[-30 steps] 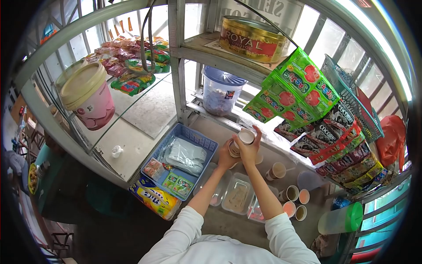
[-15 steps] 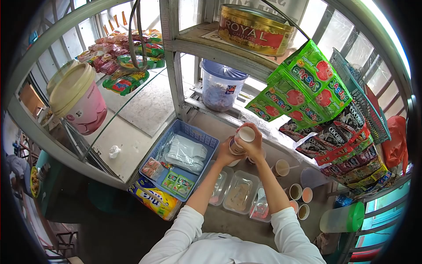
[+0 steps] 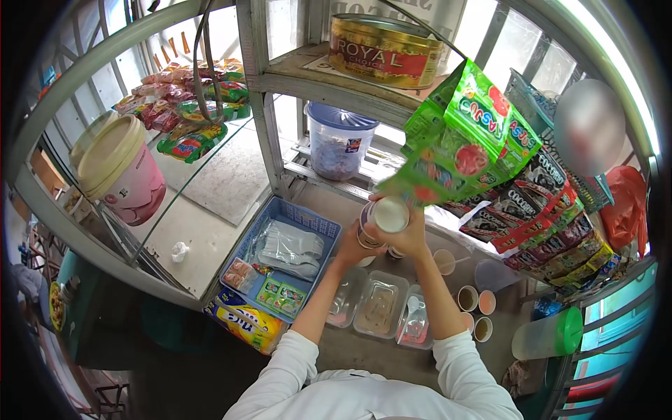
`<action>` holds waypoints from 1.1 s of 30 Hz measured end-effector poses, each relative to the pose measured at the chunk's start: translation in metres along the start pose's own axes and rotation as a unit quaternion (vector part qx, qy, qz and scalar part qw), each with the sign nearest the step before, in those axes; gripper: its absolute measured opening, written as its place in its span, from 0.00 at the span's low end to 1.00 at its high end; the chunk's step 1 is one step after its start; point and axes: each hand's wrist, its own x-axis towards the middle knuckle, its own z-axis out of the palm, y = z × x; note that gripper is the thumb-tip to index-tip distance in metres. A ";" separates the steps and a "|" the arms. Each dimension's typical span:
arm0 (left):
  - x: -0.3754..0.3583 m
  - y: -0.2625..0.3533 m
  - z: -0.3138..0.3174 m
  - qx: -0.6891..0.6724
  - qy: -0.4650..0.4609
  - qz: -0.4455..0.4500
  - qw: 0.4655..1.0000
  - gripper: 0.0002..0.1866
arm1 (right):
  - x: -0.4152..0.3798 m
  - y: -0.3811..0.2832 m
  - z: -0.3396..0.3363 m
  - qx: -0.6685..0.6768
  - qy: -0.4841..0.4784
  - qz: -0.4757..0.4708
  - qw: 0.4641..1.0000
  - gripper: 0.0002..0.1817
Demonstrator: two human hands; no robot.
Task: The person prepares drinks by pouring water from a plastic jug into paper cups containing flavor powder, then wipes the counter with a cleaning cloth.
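Two paper cups are held close together above the counter in the middle of the head view. My left hand (image 3: 355,248) is closed around a printed paper cup (image 3: 367,231). My right hand (image 3: 414,241) grips another cup (image 3: 390,214), whose round white end faces up toward me; whether it is a single cup or a stack I cannot tell. Below my hands stand clear plastic containers (image 3: 380,304), one of them with a white spoon (image 3: 414,306) in it. Right of my right forearm are filled cups (image 3: 467,297) with brown and orange contents.
A blue basket (image 3: 325,234) with bagged plastic spoons sits left of my hands. Green drink sachets (image 3: 469,140) hang low over my right hand. Behind stand a lidded tub (image 3: 339,143) and a shelf with a cookie tin (image 3: 385,52). A green-lidded jug (image 3: 549,334) is at right.
My right hand has shifted slightly right and down with its cup, so the printed cup in my left hand shows more beside it. The hanging green sachets have swung over my right hand.
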 end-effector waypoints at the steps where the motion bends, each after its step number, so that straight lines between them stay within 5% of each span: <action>1: -0.001 -0.007 0.002 0.062 0.013 0.056 0.996 0.49 | -0.019 0.029 0.005 0.014 0.017 -0.014 1.000 0.32; 5: -0.021 -0.032 0.005 0.092 0.030 0.079 0.992 0.64 | -0.042 -0.015 0.023 0.232 0.216 0.045 0.947 0.39; 10: -0.047 0.076 -0.006 0.075 0.103 0.105 0.986 0.73 | -0.061 -0.046 0.023 0.573 0.368 0.206 0.702 0.30; 15: -0.091 0.155 -0.004 0.085 0.029 0.153 0.984 0.65 | -0.114 -0.060 0.025 0.713 0.258 0.288 0.585 0.28; 19: -0.113 0.192 0.012 0.146 0.016 0.198 0.969 0.44 | -0.154 -0.082 0.047 0.711 0.226 0.351 0.566 0.27; 22: -0.133 0.216 0.018 0.149 0.015 0.206 0.967 0.44 | -0.194 -0.097 0.072 0.702 0.208 0.402 0.550 0.29; 26: -0.181 0.230 0.020 0.019 -0.006 0.089 0.996 0.41 | -0.227 -0.138 0.067 0.597 0.203 0.430 0.646 0.26; 30: -0.217 0.249 0.031 -0.012 0.058 0.128 0.990 0.41 | -0.253 -0.171 0.054 0.427 0.209 0.447 0.758 0.23; 33: -0.236 0.247 0.043 -0.061 0.077 0.157 0.983 0.40 | -0.264 -0.189 0.031 0.394 0.164 0.357 0.831 0.24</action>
